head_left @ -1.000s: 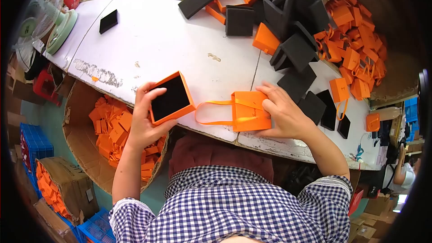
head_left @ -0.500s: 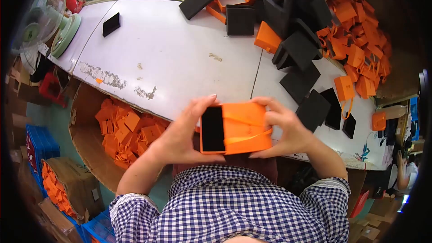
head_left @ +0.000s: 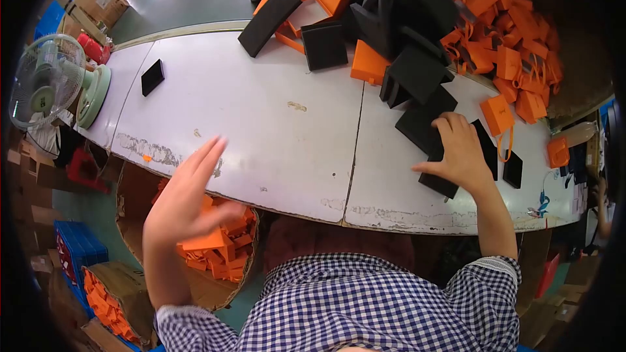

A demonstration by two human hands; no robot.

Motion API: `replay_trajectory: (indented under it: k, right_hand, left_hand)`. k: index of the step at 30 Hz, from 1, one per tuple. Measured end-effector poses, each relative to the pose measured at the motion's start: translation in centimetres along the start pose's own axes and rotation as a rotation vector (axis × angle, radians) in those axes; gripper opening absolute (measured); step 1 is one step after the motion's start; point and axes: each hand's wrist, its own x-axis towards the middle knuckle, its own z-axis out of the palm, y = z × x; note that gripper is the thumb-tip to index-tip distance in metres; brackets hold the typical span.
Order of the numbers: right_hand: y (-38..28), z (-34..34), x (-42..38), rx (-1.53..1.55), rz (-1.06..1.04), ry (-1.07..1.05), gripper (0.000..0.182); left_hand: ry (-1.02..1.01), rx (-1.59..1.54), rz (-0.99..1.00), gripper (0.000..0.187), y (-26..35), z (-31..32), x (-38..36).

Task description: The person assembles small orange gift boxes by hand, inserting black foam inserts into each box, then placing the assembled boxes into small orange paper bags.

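Note:
My left hand, slightly blurred, is raised with fingers stretched out and holds nothing. Below it, at the table's front edge, stands a cardboard carton filled with small orange boxes. My right hand reaches over the right part of the table, thumb and fingers spread around a flat black foam-like insert. Part of that insert is hidden under the palm. Another black insert lies just beyond the fingertips, and a larger heap of black pieces rises behind it.
A pile of orange boxes with ribbons fills the back right. One orange box lies near my right hand. A fan stands at the left end of the white table, near a lone black piece. Another carton sits lower left.
Both hands held an orange box with a black insert before; it has left them. My left hand has moved left over the carton, my right hand right onto the black inserts.

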Motion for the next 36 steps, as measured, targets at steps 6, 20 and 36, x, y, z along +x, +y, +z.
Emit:
replay_trajectory:
  k: [6, 20, 36]
  right_hand:
    - [1.7, 2.2, 2.3, 0.076, 0.103, -0.096, 0.067]
    - [0.7, -3.3, -0.7, 0.470, -0.119, -0.070, 0.035]
    - [-8.3, 6.3, -0.6, 0.543, -0.339, 0.256, 0.027]
  left_hand:
    - [0.361, 0.194, 0.139, 0.066, -4.4, 8.6, 23.9]
    - [0.158, -0.143, 0.169, 0.017, -3.4, 6.3, 9.9]
    - [0.109, -0.060, 0.370, 0.078, 6.9, 14.8, 8.0]
